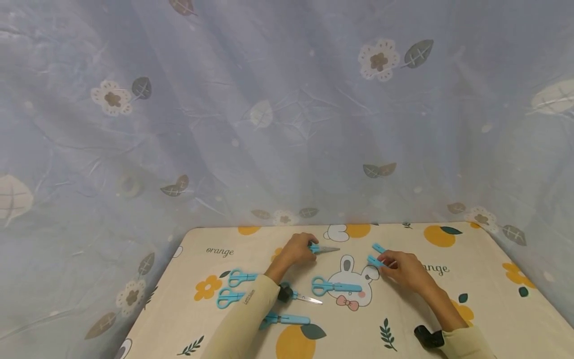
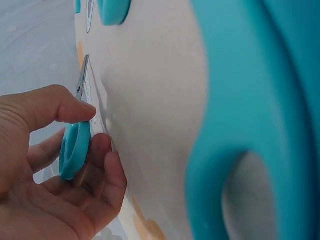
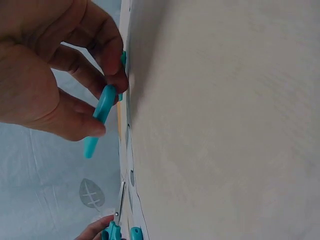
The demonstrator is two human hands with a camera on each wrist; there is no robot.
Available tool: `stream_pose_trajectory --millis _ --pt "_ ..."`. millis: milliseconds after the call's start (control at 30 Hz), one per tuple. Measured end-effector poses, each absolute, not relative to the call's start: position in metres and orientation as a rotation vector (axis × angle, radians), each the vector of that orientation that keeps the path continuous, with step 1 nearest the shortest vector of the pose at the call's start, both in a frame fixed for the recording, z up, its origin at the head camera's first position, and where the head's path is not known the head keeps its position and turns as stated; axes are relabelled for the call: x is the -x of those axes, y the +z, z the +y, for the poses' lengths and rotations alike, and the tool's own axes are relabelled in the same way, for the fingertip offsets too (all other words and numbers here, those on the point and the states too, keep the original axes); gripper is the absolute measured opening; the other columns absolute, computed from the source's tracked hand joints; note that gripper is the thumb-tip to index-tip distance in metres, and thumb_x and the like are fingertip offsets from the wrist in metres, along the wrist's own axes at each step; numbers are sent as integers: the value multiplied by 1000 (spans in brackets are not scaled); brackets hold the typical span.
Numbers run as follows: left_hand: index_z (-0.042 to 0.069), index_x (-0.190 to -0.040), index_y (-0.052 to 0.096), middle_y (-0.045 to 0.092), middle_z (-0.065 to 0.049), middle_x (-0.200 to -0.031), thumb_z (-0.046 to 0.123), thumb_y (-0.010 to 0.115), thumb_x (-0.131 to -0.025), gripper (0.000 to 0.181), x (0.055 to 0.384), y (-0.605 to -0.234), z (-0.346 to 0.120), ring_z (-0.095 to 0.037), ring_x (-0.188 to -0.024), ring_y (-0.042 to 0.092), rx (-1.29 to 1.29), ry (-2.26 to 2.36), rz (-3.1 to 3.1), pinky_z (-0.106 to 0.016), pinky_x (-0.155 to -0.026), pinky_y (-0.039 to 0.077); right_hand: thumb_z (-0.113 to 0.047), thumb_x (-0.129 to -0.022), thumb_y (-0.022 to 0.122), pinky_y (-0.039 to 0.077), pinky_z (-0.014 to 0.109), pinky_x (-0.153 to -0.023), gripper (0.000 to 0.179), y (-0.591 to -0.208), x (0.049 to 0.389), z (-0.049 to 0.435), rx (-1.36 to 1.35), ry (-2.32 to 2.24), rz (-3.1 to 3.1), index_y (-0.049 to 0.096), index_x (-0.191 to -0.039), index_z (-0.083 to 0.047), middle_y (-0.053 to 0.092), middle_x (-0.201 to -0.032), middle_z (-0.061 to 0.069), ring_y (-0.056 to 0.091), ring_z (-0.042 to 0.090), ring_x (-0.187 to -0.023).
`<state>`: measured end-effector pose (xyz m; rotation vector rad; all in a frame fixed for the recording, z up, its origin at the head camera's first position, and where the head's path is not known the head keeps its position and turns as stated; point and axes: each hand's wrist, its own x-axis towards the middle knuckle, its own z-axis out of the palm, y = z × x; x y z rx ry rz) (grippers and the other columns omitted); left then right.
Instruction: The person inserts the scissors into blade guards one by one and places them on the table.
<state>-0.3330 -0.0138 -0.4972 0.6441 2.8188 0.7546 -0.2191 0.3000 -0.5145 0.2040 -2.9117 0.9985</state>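
My left hand (image 1: pixel 299 248) pinches a pair of scissors (image 2: pixel 75 150) by the light-blue handle, thumb on one side and fingers behind. Its bare metal blades point right, low over the cloth in the head view. Further right, my right hand (image 1: pixel 405 269) holds a light-blue blade cover (image 3: pixel 100 117) between thumb and fingers. Just behind that hand, a second blade cover (image 1: pixel 378 248) lies on the cloth. Between my arms are a covered pair of scissors (image 1: pixel 343 287) and a bare-bladed pair (image 1: pixel 308 298), its handle partly hidden behind the black wrist device.
Two more blue-handled scissors (image 1: pixel 242 277) lie left of my left forearm, their blade ends hidden by it. Another covered pair (image 1: pixel 293 319) rests nearer the front. A patterned cloth (image 1: pixel 358 334) covers the table, and a grey-blue floral curtain (image 1: pixel 287 124) hangs behind it.
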Motion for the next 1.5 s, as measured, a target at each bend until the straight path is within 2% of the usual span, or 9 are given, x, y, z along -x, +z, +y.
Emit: stream_pose_trajectory --millis 200,400,533,767,967,1100,1233,1333,1500 --pt "11 -119 69 72 -8 -112 8 83 -71 50 333 -498 -18 -23 -101 67 -615 849 2806 -34 -89 56 -16 -90 74 58 41 -76 21 -514 218 301 -261 1014 -2855 69 -110 -13 72 -99 5 68 22 -90" --pt "10 -118 68 71 -3 -92 9 85 -72 49 330 -493 -25 -13 -67 67 -613 971 2770 -24 -62 55 -17 -90 74 58 33 -71 19 -514 220 304 -295 1104 -2825 70 -109 -15 72 -103 6 68 21 -91" --pt "7 -119 68 68 -2 -79 5 83 -75 46 325 -489 -31 -17 -53 66 -610 1091 2695 -25 -50 53 -17 -90 74 55 29 -64 20 -513 222 305 -297 1280 -2820 70 -109 -13 73 -101 6 67 18 -87" --pt "0 -122 65 69 -9 -85 2 78 -82 42 318 -487 -41 -31 -72 73 -594 1301 2529 -40 -58 61 -19 -89 75 52 31 -59 29 -504 219 307 -257 1625 -2811 70 -116 -7 72 -101 12 62 23 -82" --pt "7 -122 67 71 -5 -89 11 76 -88 36 313 -487 -53 -31 -76 73 -580 1403 2446 -37 -57 61 -21 -92 72 49 31 -59 35 -499 217 309 -293 1877 -2787 66 -120 -1 67 -95 16 55 20 -72" --pt "14 -120 68 71 -6 -95 14 76 -89 32 308 -483 -61 -30 -77 73 -605 1493 2380 -42 -59 61 -19 -92 70 52 32 -62 38 -494 215 308 -280 2030 -2773 64 -123 1 69 -98 15 58 24 -79" --pt "16 -121 67 69 -8 -103 17 76 -90 33 303 -479 -68 -27 -81 74 -616 1574 2301 -46 -61 61 -19 -92 70 55 34 -66 40 -491 213 307 -283 2127 -2743 62 -126 3 71 -104 15 62 28 -90" --pt "17 -122 67 70 -9 -105 22 76 -90 34 298 -477 -72 -26 -83 74 -612 1618 2255 -44 -61 61 -21 -93 70 55 35 -70 42 -489 213 305 -289 2153 -2730 61 -127 3 71 -105 12 63 28 -92" --pt "20 -123 66 71 -8 -108 27 75 -90 34 290 -475 -76 -33 -87 73 -635 1664 2210 -39 -59 61 -23 -93 71 56 36 -73 43 -487 213 301 -263 2194 -2710 61 -128 1 70 -109 1 61 25 -93"
